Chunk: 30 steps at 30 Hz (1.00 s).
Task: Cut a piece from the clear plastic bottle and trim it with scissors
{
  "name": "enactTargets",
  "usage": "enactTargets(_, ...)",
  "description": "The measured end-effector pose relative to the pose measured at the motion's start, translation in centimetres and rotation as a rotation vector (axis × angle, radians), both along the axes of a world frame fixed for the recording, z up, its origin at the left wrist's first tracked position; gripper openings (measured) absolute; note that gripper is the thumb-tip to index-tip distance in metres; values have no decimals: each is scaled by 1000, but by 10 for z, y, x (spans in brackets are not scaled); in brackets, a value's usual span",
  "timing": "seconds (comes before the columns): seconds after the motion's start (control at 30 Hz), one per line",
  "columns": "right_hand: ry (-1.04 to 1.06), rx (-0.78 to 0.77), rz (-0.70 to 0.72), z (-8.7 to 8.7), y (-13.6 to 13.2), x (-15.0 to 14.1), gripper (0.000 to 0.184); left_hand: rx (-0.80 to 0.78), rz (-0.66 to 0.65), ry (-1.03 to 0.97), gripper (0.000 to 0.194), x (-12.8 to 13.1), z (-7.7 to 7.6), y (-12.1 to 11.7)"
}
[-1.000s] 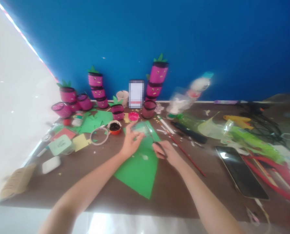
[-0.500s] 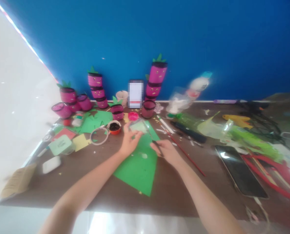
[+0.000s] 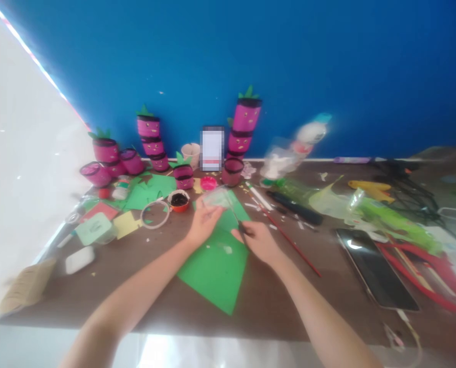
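My left hand pinches a pale, see-through sheet above the back part of a green craft sheet. My right hand is closed around the dark handles of scissors. Their thin blades point up and left, along the right side of the pale sheet. Blur hides whether the blades touch it. Small pale scraps lie on the green sheet. Just left of the pale sheet stands a small orange pot with dark contents.
Magenta cup figures with green tops stand along the blue wall. A roll of tape lies to the left. On the right are a red paintbrush, a black phone on a cable, and crumpled green plastic.
My right hand with the scissors has shifted slightly, and the pale sheet has tilted a little. The rest of the table looks the same apart from a small camera shift.
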State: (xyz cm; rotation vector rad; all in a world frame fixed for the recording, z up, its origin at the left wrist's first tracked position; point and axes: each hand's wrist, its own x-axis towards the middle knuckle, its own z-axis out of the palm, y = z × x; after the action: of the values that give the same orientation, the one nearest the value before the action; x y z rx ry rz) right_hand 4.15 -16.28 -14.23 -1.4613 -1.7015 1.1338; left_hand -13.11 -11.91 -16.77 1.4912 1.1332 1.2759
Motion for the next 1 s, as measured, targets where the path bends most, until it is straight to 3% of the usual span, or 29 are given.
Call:
enactTargets(0.43,43,-63,-17,5,1,-3,40,21,37,51,31,0,1,2)
enactTargets(0.7,186,-128,-3,3,1,-4,43,75,17,101,28,3,2,-1)
enactTargets(1.0,85,-144,-33,15,0,-7,45,19,29,102,27,1,2,0)
